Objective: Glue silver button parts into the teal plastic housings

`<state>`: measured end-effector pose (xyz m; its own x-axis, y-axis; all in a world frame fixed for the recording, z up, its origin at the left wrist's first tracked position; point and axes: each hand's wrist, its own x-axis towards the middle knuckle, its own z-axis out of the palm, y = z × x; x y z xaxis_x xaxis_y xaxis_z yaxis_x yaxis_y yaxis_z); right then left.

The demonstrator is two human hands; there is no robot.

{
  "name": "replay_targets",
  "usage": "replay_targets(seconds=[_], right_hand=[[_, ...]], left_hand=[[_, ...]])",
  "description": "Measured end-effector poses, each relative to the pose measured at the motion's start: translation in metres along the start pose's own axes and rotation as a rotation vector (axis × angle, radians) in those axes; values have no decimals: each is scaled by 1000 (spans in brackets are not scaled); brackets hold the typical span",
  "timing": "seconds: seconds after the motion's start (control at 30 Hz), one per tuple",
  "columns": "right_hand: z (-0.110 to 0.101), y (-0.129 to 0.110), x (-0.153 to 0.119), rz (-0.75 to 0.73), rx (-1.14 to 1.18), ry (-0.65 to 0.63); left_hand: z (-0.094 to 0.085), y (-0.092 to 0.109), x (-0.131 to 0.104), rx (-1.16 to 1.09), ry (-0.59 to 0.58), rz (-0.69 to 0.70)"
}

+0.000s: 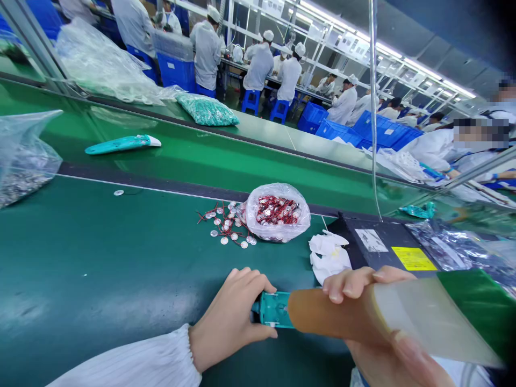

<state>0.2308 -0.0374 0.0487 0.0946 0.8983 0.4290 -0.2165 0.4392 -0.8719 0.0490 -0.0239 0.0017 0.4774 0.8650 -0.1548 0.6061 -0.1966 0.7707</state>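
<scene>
My left hand (pixel 237 309) reaches in from the lower left, its thumb and fingers closed around the end of a teal plastic housing (pixel 278 310) with an open, hollow face. At the lower right, my right hand (pixel 363 285) is wrapped around a thick bottle-like tube (pixel 334 314), brown at the front, pale behind and green at its near end. The tube's rounded brown front covers part of the housing; I cannot tell whether they touch. Beyond my hands, small round discs with red wires (pixel 228 226) lie loose beside an open plastic bag (pixel 278 236) full of them.
A black box (pixel 366 239) with a yellow label and crumpled white gloves (pixel 328 255) stand at right. A teal-and-white piece (pixel 123 144) lies on the green belt (pixel 193 161). Plastic bags (pixel 28 156) sit at left. People in white work farther back.
</scene>
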Motion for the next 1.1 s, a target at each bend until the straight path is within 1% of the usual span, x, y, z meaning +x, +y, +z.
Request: replay_targets(seconds=[0.07,0.17,0.3,0.4,0.53,0.7,1.1], right_hand=[[-1,-2,3,52,-11,-17],[-2,-6,9,70,-18,-55],[2,-7,14,70,15,14],[5,-6,14,46,9,37],[4,-6,16,39,-6,-5],[1,-8,19,67,-7,-61],[-2,-9,20,74,4,-58]], left_hand=[[0,-1,0,-1,-2,4],[-1,-1,0,7,-7,7],[-1,0,0,10,-6,23],[-1,1,-1,19,1,30],[0,-1,-1,22,4,36],[2,-5,0,34,15,55],[0,-3,0,30,2,51]])
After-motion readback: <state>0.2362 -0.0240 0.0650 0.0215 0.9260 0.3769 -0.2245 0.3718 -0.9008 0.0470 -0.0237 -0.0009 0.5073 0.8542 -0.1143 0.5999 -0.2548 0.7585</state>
